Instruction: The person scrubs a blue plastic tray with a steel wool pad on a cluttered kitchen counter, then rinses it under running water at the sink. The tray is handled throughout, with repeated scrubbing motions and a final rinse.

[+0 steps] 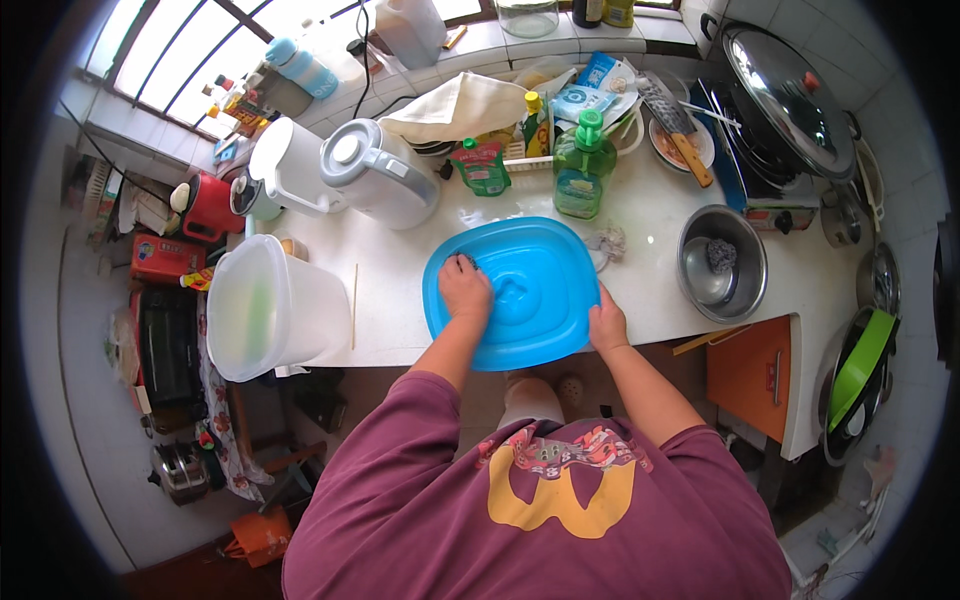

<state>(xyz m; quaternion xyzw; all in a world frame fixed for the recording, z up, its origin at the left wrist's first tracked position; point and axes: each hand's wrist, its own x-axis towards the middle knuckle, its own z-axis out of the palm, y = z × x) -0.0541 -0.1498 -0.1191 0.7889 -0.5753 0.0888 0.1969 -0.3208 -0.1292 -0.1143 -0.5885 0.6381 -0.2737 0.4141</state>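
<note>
A blue plastic lid with a raised pattern in its centre lies at the counter's front edge and overhangs it. My left hand presses a dark scouring pad against the lid's left part; most of the pad is hidden under the fingers. On the lid's right rim, my right hand has a grip, thumb near the top side. Behind the lid stands a green pump bottle of liquid soap. A pale mesh scrubber lies just right of the lid.
To the left, a translucent plastic bin sits at the counter edge, near a thin stick. A steel bowl holding a metal scourer is at right. Farther back are a white jug and a cleaver across a bowl.
</note>
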